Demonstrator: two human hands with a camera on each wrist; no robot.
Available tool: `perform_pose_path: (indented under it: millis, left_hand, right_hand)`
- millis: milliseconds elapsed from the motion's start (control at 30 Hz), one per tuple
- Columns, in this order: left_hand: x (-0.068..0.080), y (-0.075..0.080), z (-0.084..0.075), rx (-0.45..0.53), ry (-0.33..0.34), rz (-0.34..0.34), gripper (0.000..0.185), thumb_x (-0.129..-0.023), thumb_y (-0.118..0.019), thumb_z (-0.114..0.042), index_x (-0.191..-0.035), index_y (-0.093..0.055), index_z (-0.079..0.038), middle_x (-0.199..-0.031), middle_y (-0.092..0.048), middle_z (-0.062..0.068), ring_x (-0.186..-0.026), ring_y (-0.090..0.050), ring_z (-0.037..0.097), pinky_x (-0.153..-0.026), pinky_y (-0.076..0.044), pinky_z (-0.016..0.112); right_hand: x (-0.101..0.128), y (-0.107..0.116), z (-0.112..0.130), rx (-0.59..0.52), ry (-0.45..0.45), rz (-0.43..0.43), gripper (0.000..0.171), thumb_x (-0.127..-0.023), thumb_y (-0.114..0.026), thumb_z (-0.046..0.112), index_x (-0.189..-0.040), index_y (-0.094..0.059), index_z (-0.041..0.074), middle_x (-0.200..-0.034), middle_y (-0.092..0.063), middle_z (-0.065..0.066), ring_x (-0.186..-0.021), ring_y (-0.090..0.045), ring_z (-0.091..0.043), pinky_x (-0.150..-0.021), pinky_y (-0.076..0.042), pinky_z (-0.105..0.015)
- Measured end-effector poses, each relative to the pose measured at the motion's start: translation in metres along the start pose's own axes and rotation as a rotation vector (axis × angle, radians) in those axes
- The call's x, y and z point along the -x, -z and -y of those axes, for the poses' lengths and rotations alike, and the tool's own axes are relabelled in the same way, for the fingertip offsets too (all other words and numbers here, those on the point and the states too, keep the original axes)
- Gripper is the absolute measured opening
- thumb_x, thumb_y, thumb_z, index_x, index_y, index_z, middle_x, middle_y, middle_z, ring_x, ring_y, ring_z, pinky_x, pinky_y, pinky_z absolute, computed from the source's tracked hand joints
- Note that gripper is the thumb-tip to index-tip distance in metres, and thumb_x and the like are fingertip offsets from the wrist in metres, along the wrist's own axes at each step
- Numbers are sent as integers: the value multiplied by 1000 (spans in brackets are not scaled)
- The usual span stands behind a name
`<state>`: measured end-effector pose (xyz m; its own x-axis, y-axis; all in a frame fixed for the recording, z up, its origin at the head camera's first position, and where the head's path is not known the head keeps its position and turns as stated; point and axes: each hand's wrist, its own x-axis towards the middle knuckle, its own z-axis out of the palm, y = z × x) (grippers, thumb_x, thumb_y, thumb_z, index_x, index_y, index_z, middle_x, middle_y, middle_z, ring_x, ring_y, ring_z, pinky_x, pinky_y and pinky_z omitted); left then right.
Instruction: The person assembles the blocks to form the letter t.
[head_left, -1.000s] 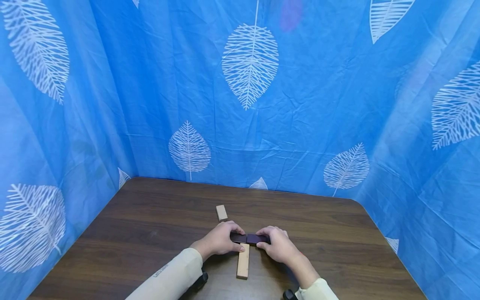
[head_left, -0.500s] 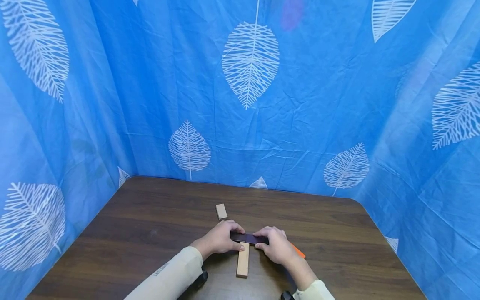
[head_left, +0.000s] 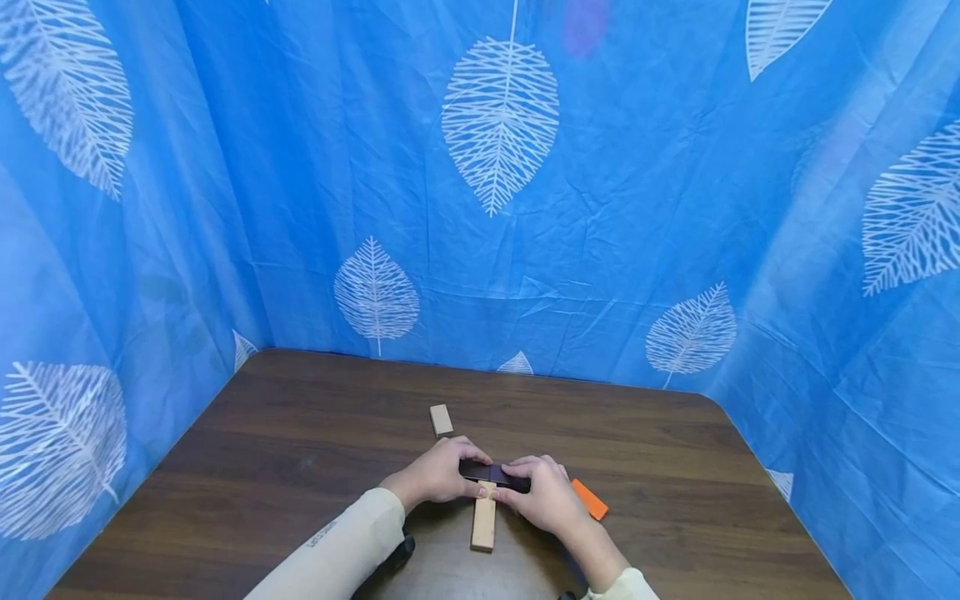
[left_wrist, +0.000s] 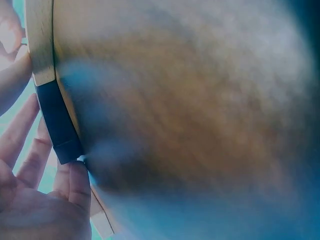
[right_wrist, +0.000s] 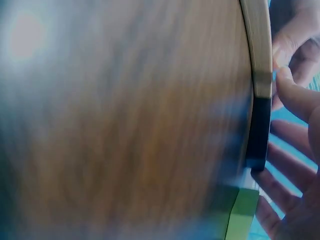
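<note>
Dark purple, almost black, the flat block point(head_left: 495, 474) lies crosswise over the far end of a pale wooden plank point(head_left: 483, 517) near the front middle of the brown table point(head_left: 300, 433), the two forming a T. Both hands grasp it: the left hand point(head_left: 438, 479) pinches its left end, the right hand point(head_left: 543, 493) its right end, fingers curled over the top and thumbs at the near side.

Against the earlier frames, the hands have drawn closer together, so less of the dark block shows between them than a second ago. The right hand has slid leftward, and an orange block point(head_left: 588, 498), hidden at first and only a sliver half a second ago, now lies plainly uncovered on the table just right of that hand. The plank and the small wooden block point(head_left: 441, 419) beyond the left hand have stayed where they were.

The dark block is a slim, smooth bar with square ends, shorter than the plank.

The head view alone shows the whole layout, the blue leaf-print cloth point(head_left: 495, 167) around the table and the cream sleeves. The left wrist view, blurred, shows the dark block point(left_wrist: 59, 122) butting end to end against a wooden edge point(left_wrist: 41, 40), with a fingertip point(left_wrist: 79, 180) at its corner. The right wrist view shows the same dark bar point(right_wrist: 258, 131) from the other side, fingers point(right_wrist: 297, 97) beside it, and a green piece point(right_wrist: 241, 214) below that the head view does not show.
</note>
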<state>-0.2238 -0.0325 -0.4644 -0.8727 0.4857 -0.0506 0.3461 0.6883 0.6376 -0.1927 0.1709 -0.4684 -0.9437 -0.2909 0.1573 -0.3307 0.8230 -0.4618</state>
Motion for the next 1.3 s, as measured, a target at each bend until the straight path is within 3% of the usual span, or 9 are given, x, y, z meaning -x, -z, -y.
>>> perform_pose_path:
  millis: [133, 533, 833, 1067, 1200, 1300]
  left_hand:
    - [1, 1, -2, -6, 9, -7, 36, -75, -78, -37, -109, -69, -27, -114, -60, -6, -108, -48, 19, -92, -43, 43]
    - [4, 1, -2, 35, 34, -38, 46, -72, -80, -38, -113, -66, -23, -111, -62, -5, -107, -47, 20, -91, -41, 47]
    - [3, 3, 2, 35, -27, -73, 57, -75, -77, -43, -123, -59, -18, -117, -61, -1, -112, -50, 22, -97, -38, 49]
    - [-3, 15, 20, 156, 20, -234, 45, -82, -73, -33, -122, -59, -17, -118, -60, 3, -111, -56, 24, -92, -47, 48]
    - [-6, 24, 33, 163, 103, -332, 42, -82, -73, -29, -120, -61, -17, -119, -59, 3, -111, -53, 24, -93, -46, 48]
    - [-9, 29, 41, 147, 166, -367, 43, -80, -74, -28, -120, -62, -18, -126, -55, 5, -116, -48, 26, -97, -42, 50]
  right_hand:
    - [1, -1, 5, 6, -36, 3, 59, -69, -75, 56, -111, -72, 15, -109, -70, 0, -104, -58, -24, -89, -39, -49]
    - [3, -1, 12, 23, -89, 26, 59, -69, -78, 51, -114, -70, 13, -115, -68, -3, -106, -56, -27, -91, -39, -50]
    - [4, -1, 10, 27, -83, 29, 59, -70, -77, 51, -114, -70, 12, -114, -68, -3, -106, -56, -28, -92, -39, -51]
    - [4, -1, 9, 13, -115, 53, 61, -71, -76, 53, -116, -69, 14, -118, -66, -3, -110, -55, -29, -96, -38, -53]
    - [3, -1, 7, 12, -117, 61, 61, -71, -75, 54, -116, -69, 15, -118, -67, -3, -113, -55, -30, -97, -38, -53]
    - [3, 0, 6, 2, -119, 67, 61, -70, -75, 55, -116, -69, 15, -117, -67, -3, -113, -56, -30, -98, -38, -52]
